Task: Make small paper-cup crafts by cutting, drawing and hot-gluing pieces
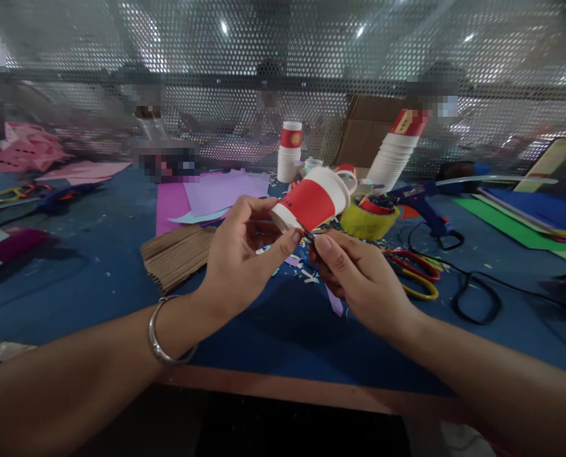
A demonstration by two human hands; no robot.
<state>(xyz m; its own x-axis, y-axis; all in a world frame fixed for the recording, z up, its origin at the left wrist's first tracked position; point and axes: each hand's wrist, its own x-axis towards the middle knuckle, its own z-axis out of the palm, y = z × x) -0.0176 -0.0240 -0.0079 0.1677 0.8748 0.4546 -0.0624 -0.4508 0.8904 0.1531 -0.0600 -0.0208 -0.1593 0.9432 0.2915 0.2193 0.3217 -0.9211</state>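
A red and white paper cup point(312, 202) is tilted on its side above the table, with a white loop on its right end. My left hand point(245, 247) grips it from the left near its lower end, the thumb underneath. My right hand point(354, 270) pinches a thin dark tool point(308, 235), whose tip meets the cup beside my left thumb. Most of that tool is hidden in my fingers, so its kind is unclear. Below the cup, paper scraps point(306, 274) lie scattered.
Corrugated cardboard point(176, 254) and purple sheets point(221, 193) lie left. Behind stand cup stacks point(392, 155) and a shorter cup stack point(290, 152). On the right are a yellow roll point(371, 219), scissors point(419, 282), a blue glue gun point(426, 206) and its looped cable point(473, 298).
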